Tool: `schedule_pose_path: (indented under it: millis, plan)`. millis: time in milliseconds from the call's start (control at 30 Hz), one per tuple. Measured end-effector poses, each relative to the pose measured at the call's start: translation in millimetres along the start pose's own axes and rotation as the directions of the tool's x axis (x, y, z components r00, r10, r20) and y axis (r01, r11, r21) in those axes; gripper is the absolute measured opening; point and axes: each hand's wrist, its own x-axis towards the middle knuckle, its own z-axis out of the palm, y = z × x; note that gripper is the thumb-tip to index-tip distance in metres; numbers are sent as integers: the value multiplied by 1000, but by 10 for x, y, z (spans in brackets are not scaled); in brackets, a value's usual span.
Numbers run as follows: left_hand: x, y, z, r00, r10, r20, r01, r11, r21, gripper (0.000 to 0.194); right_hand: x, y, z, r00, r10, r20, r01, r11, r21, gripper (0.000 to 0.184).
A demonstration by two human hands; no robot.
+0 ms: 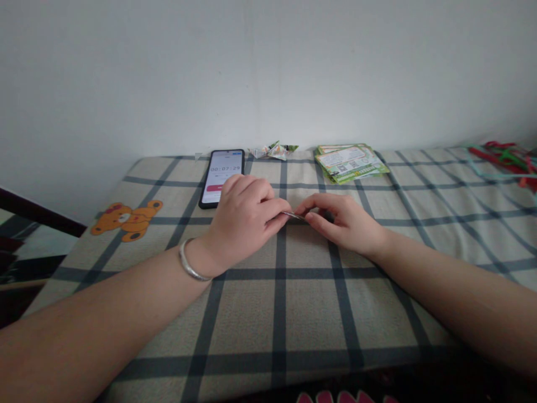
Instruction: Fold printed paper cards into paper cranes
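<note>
Between my two hands, low over the middle of the table, is a thin paper strip (296, 215) seen almost edge-on. My left hand (247, 210), with a silver bangle (191, 262) at the wrist, pinches the strip's left end between thumb and fingers. The thumb and forefinger of my right hand (346, 221) close on its right end. Most of the strip is covered by my fingers, so its print and full shape cannot be made out. Behind my left hand lies a phone (216, 176) with a running-time display, partly hidden by that hand.
A stack of green and white printed cards (352, 162) lies at the back right of the checked tablecloth (310, 319). Folded paper pieces (274, 150) rest near the wall. A flat bear cutout (126, 220) is at left; coloured strips (505, 157) lie far right.
</note>
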Motion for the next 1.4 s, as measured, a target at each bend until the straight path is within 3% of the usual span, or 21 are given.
schedule_pose_path:
  millis: [233,500,900,1167,1400]
  plan:
    - [21,17,-22,1000,-13,3,14,997,-77,8,-18,3,29,996,-74,-41,69,992,-109,16]
    - [41,43,-34,996,17,91,-2,986,-164,11,14,51,76,983,-76,-165,80,997,16,7]
    - [43,47,-50,995,48,85,-36,989,-142,16,-1,43,71,988,-4,-153,12,999,48,2]
    - [30,37,-27,997,17,72,-2,979,-202,10,-3,48,61,981,-31,-192,50,994,97,7]
    - [25,29,-21,995,61,74,-49,988,-149,12,1,33,44,992,51,-117,-31,985,168,5]
